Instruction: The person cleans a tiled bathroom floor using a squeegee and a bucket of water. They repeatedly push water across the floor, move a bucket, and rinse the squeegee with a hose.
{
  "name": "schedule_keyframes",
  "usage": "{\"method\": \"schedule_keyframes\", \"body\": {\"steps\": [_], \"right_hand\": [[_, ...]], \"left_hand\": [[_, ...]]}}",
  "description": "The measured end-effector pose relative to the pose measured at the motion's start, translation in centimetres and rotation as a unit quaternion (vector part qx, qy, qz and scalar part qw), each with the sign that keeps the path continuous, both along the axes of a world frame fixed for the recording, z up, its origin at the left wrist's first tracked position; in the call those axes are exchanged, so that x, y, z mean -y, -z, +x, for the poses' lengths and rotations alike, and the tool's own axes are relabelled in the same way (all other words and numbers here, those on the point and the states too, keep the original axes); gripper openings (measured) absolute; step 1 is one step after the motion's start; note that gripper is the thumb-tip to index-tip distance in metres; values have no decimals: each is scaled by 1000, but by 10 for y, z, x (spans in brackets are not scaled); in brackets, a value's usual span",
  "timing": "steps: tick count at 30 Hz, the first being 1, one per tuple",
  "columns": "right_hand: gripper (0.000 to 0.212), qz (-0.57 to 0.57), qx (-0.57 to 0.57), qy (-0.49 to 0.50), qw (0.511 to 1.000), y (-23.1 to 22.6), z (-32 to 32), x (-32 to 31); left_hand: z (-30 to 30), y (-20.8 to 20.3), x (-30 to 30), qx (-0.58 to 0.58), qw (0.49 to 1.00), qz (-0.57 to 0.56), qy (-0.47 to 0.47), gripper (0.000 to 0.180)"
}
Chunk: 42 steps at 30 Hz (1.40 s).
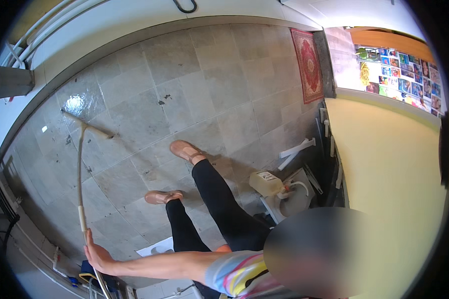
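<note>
My bare left arm reaches across the lower part of the view. At its end my left hand (pixel 98 255) is closed on the pole of a T-shaped floor mop (pixel 80 174), low on its length. The pole runs upward, slightly curved, with a pale sleeve-like joint just above my hand. Its wooden crosspiece (pixel 88 124) rests on grey floor tiles near a shiny wet patch (pixel 76 103). No cloth shows on the crosspiece. The lower end of the pole leaves the view. My right hand does not show; a blurred area covers the lower right.
Grey tiles (pixel 194 89) carry small dark bits. My legs in black trousers and pinkish-brown shoes (pixel 186 150) stand mid-view. A cloudy plastic canister (pixel 266 183) and white strips (pixel 297 152) lie right. A red patterned rug (pixel 307 65) lies by the doorway. Pipes (pixel 50 25) line the left wall.
</note>
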State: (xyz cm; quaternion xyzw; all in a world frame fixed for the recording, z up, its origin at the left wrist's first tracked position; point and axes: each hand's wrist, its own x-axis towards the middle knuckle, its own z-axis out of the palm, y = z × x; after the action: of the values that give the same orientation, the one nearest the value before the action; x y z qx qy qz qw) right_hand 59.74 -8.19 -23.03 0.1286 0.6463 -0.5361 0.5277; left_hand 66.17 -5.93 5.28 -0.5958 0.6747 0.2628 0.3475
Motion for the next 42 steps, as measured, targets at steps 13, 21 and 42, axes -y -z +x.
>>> {"method": "schedule_keyframes", "body": {"steps": [13, 21, 42], "right_hand": [[44, 318, -299, 320, 841, 207, -273, -435], [19, 358, -234, 306, 850, 243, -427, -538], [71, 79, -128, -346, 926, 65, 77, 22]], "left_hand": [[-218, 266, -226, -308, 872, 187, 330, 47], [-375, 262, -274, -319, 805, 118, 486, 47], [138, 99, -55, -142, 956, -57, -250, 48]]}}
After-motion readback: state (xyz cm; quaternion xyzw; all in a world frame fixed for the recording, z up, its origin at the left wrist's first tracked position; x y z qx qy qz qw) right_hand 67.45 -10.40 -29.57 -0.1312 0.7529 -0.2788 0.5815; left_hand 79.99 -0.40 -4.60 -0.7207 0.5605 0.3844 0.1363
